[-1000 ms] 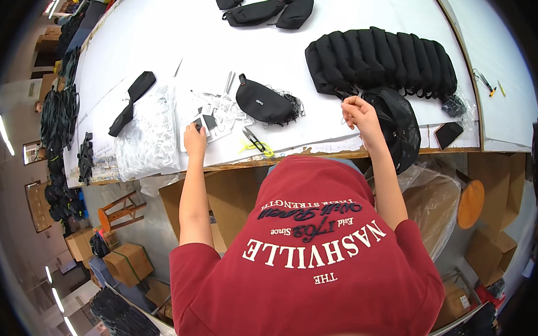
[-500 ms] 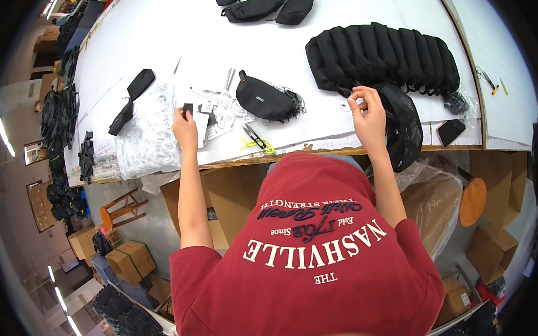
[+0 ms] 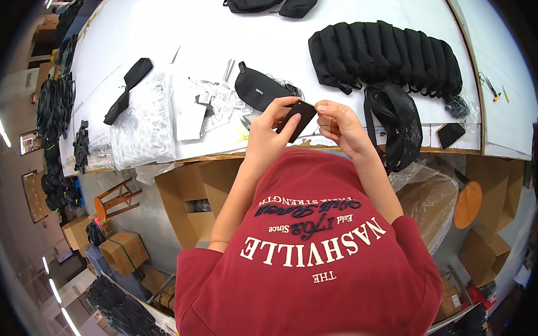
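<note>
In front of my chest, my left hand [image 3: 272,129] is closed on a flat black rectangular hang tag [image 3: 297,120], its thumb across the face. At the tag's upper right corner, my right hand [image 3: 343,125] has thumb and forefinger pinched together; anything small between them cannot be made out. Just beyond my left hand lies a black waist bag [image 3: 259,90] with loose black cords at its right end. A black mesh-like bag [image 3: 395,126] with a strap rests to the right of my right hand, at the table edge.
A row of black pouches [image 3: 384,55] stands at the back right. Loose paper tags [image 3: 218,104] and a clear plastic bag of white pieces [image 3: 144,122] lie left. A dark phone-like slab [image 3: 450,135] sits near the right front edge. More black bags [image 3: 267,0] lie farther back.
My left hand has come right from the paper tags, carrying the black tag. My right hand has moved left and down to meet it. The yellow-handled snips are now mostly hidden.
</note>
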Motion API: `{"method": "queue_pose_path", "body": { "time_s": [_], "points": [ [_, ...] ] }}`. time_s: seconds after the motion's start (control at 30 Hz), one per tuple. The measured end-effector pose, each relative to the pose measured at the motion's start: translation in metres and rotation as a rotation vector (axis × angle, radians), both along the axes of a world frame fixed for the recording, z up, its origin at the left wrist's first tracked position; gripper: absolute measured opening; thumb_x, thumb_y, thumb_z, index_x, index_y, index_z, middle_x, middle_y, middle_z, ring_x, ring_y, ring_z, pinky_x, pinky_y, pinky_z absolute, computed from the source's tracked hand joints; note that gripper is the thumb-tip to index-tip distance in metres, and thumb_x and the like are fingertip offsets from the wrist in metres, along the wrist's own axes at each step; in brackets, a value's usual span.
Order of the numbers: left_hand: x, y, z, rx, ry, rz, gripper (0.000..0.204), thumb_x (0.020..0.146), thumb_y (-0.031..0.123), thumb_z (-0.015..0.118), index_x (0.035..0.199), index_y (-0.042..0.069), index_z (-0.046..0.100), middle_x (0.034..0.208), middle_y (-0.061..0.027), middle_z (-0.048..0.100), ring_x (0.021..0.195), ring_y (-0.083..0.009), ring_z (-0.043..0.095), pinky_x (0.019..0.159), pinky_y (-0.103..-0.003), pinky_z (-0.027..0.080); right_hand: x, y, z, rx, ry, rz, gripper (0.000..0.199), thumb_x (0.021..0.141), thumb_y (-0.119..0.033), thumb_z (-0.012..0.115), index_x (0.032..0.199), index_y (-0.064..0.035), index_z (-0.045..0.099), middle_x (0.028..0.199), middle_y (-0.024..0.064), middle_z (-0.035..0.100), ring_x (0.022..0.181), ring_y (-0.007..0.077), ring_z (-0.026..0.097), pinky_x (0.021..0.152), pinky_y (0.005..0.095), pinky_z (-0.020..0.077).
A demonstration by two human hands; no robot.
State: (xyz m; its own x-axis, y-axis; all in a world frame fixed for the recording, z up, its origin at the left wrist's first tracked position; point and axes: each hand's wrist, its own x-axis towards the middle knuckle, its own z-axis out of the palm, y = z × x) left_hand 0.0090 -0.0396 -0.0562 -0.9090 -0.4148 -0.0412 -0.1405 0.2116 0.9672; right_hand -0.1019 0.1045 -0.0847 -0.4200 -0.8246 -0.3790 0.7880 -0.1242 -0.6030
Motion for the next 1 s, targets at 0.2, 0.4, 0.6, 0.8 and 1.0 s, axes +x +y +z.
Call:
{"method": "queue_pose_path", "body": {
  "time_s": [0.2,0.4,0.6,0.8,1.0],
  "points": [
    [0.0,0.008,0.002,0.135,0.013,0.104,0.02,0.089,0.003,0.054,0.109,0.003,0.058,0.083,-0.0066,0.063,0.071,-0.0082,0.058,0.064,-0.023,0.046,0.005,0.0,0.0,-0.069,0.252,-0.072,0.013,0.092,-0.01,0.053,0.104,-0.0048,0.049,0.057,-0.005,0.04,0.048,0.0019,0.031,0.043,0.0175,0.026],
    [0.002,0.009,-0.005,0.132,0.019,0.007,0.016,0.091,0.009,0.051,0.098,0.001,0.062,0.087,-0.0068,0.064,0.08,-0.012,0.059,0.072,-0.025,0.046,0.009,0.0,0.014,-0.02,0.472,-0.081,0.021,0.091,-0.006,0.054,0.11,-0.0051,0.045,0.066,0.0009,0.051,0.053,0.0035,0.042,0.048,0.0168,0.0326],
    [0.004,0.017,0.006,0.069,-0.02,0.013,0.013,0.089,0.011,0.057,0.095,0.0,0.061,0.083,-0.007,0.063,0.075,-0.0129,0.059,0.068,-0.025,0.046,0.011,0.002,0.022,0.011,0.527,-0.098,0.027,0.089,-0.003,0.057,0.112,-0.0049,0.044,0.072,0.0039,0.055,0.059,0.0059,0.049,0.053,0.0181,0.0407],
    [0.004,0.016,-0.002,-0.082,0.063,0.04,0.011,0.09,0.008,0.059,0.096,-0.001,0.061,0.086,-0.0047,0.064,0.078,-0.0094,0.06,0.07,-0.022,0.047,0.014,0.002,0.016,0.141,0.94,-0.148,0.019,0.087,-0.005,0.059,0.103,-0.0033,0.051,0.062,-0.0008,0.047,0.054,0.0048,0.041,0.049,0.0201,0.0328],
    [0.001,0.019,0.0,-0.238,0.135,0.066,0.015,0.087,0.003,0.059,0.101,0.0,0.059,0.087,-0.0117,0.065,0.079,-0.0212,0.065,0.071,-0.03,0.049,0.013,0.005,0.026,0.349,1.217,-0.1,0.009,0.084,-0.011,0.064,0.087,-0.0033,0.06,0.052,-0.0001,0.028,0.045,0.0073,0.026,0.044,0.0248,0.0232]
  ]
}}
